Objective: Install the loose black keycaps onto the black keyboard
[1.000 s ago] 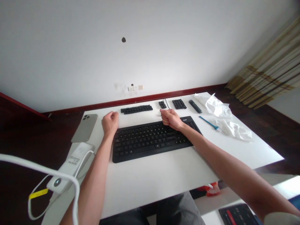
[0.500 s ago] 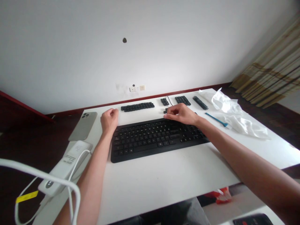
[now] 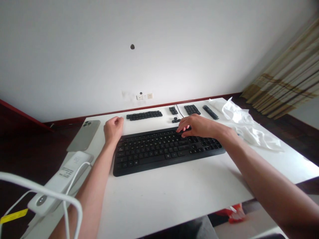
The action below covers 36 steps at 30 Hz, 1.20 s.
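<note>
A full-size black keyboard [image 3: 161,150] lies on the white desk [image 3: 154,196], slightly slanted, its right end farther away than its left. Its casing is dull black with rounded corners. The lower rows of the main block carry flat dark keycaps with small pale legends and a long spacebar; the upper rows show small pale squares, while the arrow section and number pad show bare, framed sockets.

The right hand [image 3: 196,126] is over the keyboard's upper right part, fingers bent down toward it; whether they grip anything cannot be told. The left hand [image 3: 113,130] is curled into a loose fist at the keyboard's upper left corner, its inside hidden.

Beyond the keyboard's far edge lie loose black keycaps in groups: a long double row [image 3: 144,115], a small block [image 3: 173,110], an arrow cluster [image 3: 175,120] partly behind the right hand, and a number-pad block [image 3: 192,110]. Left of the keyboard is a triple-camera smartphone [image 3: 84,135], back up.
</note>
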Motion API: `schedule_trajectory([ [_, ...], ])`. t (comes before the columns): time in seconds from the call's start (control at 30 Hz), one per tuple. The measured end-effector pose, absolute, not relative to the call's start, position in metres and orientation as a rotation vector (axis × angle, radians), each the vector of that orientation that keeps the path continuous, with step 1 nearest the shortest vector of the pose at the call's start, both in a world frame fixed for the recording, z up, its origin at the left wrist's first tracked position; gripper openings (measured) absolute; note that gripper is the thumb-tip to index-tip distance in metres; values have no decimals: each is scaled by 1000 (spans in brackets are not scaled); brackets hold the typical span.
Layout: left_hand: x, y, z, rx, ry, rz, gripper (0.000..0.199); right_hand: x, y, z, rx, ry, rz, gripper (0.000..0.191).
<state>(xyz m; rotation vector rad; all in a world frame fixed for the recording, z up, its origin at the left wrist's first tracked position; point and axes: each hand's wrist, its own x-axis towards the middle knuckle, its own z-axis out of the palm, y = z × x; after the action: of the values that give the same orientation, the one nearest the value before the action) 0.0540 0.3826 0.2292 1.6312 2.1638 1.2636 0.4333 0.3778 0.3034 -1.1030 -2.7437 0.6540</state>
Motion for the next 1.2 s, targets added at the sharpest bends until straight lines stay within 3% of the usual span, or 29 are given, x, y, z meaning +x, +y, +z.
schedule_trajectory([
  [1.2,55,382,231,1613,2165,1210,35,431,379,298,-978,-2711,754,15],
])
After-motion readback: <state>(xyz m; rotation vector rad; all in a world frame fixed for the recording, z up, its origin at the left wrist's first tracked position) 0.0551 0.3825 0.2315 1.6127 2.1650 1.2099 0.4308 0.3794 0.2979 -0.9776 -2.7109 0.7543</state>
